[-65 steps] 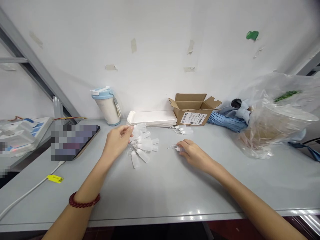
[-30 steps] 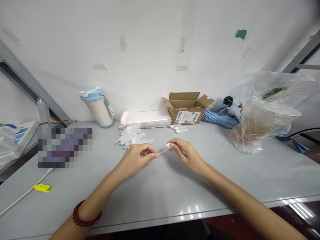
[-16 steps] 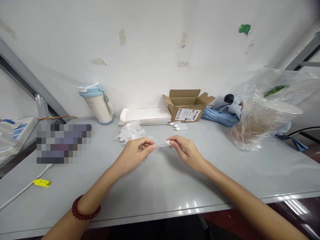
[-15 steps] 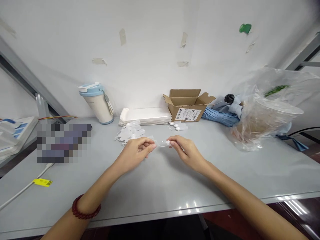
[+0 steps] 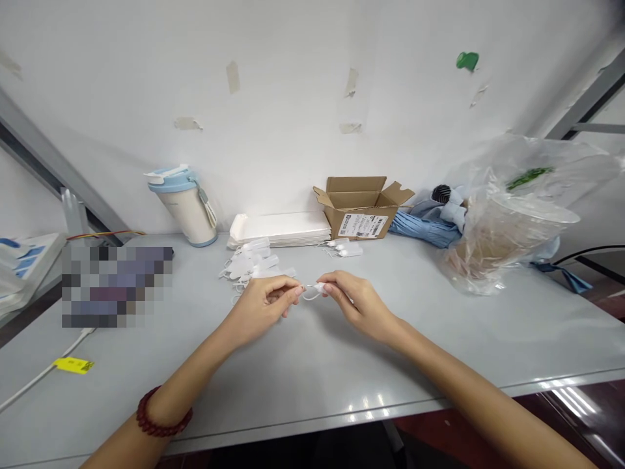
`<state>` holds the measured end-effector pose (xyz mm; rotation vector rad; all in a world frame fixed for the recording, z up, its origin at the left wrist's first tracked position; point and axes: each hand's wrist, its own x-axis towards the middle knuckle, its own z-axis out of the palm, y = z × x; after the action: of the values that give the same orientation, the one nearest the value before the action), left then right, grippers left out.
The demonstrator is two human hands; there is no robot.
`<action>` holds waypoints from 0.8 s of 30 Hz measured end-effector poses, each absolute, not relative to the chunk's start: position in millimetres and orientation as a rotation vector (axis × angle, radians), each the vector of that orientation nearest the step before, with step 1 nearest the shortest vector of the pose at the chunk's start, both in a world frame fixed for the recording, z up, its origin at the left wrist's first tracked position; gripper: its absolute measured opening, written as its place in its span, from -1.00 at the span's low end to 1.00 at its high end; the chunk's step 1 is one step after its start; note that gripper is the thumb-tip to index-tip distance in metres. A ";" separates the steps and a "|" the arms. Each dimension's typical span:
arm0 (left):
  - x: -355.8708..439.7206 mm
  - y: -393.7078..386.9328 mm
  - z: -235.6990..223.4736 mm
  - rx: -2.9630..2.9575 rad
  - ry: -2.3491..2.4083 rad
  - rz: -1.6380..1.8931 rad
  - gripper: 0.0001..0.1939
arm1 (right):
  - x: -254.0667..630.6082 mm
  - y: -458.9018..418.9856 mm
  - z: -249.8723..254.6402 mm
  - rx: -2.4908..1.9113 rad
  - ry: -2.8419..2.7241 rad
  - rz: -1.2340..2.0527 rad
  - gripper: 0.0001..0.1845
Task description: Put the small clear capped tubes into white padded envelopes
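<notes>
Between my hands is a small white needle-tip bottle (image 5: pixel 319 287) with a thin tip pointing left and a white strap (image 5: pixel 311 297) curving below it. My right hand (image 5: pixel 361 301) pinches the bottle by thumb and forefinger, hiding most of its body. My left hand (image 5: pixel 266 303) is closed on the strap's other end, close to the tip; what sits at that end is mostly covered by the fingers. Just behind my left hand lies a pile of similar clear bottles (image 5: pixel 251 264) with white tops and loops. Several more bottles (image 5: pixel 349 250) lie farther back, right of the pile.
White flat cartons (image 5: pixel 280 229) and an open cardboard box (image 5: pixel 361 225) stand along the wall. A tumbler (image 5: pixel 188 212) is at back left, near a pixelated object (image 5: pixel 117 286) and a tagged white cable (image 5: pixel 39 378). Blue cloth (image 5: pixel 424 228) and a plastic-wrapped container (image 5: pixel 512 238) occupy the right.
My hands have come closer together, bringing the bottle's thin tip near my left fingertips. The strap now bends into a tighter curve. The whole view has shifted slightly.
</notes>
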<state>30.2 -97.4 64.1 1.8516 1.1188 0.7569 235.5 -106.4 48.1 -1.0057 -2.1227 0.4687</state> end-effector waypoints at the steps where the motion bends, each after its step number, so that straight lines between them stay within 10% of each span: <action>1: 30.4 -97.9 64.9 1.863 1.111 0.755 -0.76 | 235.3 -106.4 48.1 -1.005 -2.121 0.474 -0.75; 24: 32.9 -99.2 62.4 1.905 1.068 0.804 -0.75 | 236.6 -106.6 48.9 -0.998 -2.118 0.479 -0.75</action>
<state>32.9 -99.2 62.4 1.9054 1.0685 0.8038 236.6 -106.6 48.9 -0.9975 -2.1179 0.4789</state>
